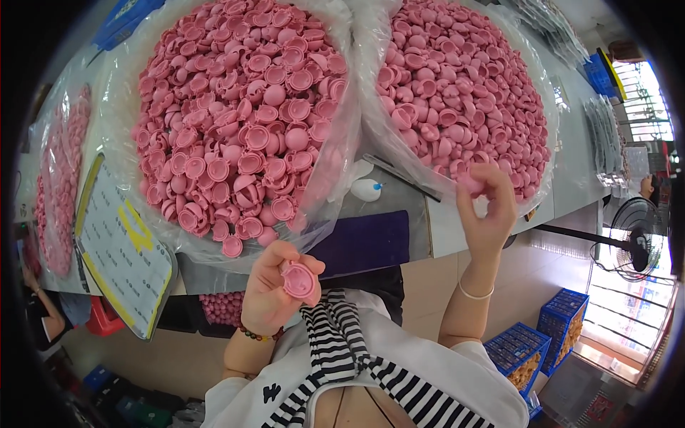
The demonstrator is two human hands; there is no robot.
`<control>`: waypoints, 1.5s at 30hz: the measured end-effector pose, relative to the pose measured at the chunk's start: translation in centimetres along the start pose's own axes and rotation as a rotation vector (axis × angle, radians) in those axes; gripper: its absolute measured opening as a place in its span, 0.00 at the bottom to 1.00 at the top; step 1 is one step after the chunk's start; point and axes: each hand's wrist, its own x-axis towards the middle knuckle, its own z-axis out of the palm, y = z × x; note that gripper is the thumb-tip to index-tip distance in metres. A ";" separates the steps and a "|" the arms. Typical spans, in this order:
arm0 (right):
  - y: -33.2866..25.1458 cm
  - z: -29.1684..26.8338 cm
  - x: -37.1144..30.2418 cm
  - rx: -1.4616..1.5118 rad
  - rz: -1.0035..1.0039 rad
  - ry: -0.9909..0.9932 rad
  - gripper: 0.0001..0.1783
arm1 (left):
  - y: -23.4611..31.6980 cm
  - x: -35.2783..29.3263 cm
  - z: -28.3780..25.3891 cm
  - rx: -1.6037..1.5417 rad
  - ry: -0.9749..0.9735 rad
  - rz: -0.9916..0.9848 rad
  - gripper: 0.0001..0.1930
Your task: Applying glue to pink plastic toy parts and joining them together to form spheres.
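Note:
My left hand [267,289] is closed round a pink plastic half-shell [300,282], its hollow side facing up, just off the near table edge. To the right, my right hand [494,210] pinches a small pink plastic piece [470,183] between thumb and forefinger at the near rim of the right heap. The fingers partly cover that piece, so its exact shape is unclear. A large heap of pink half-shells [232,153] fills the clear plastic bag at left. The right bag holds a heap of smaller pink pieces [457,93], many of them rounded.
Between the bags lie a white rounded object [366,189] with a blue tip and a dark bar [403,177]. A dark purple cloth [367,239] lies at the near edge. A yellow-edged board [121,246] leans at left. Blue crates [517,353] and a fan [633,239] stand right.

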 end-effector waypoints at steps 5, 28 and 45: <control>-4.4 3.7 -4.8 0.267 -0.152 -0.448 0.17 | 0.0 -0.1 0.3 0.128 0.069 0.041 0.23; -6.1 4.4 -4.4 0.552 -0.333 -0.359 0.18 | -0.9 1.6 3.2 1.141 0.108 0.097 0.21; -4.3 5.8 -4.7 0.516 0.074 -0.119 0.27 | 0.0 1.8 2.7 1.061 0.086 0.220 0.20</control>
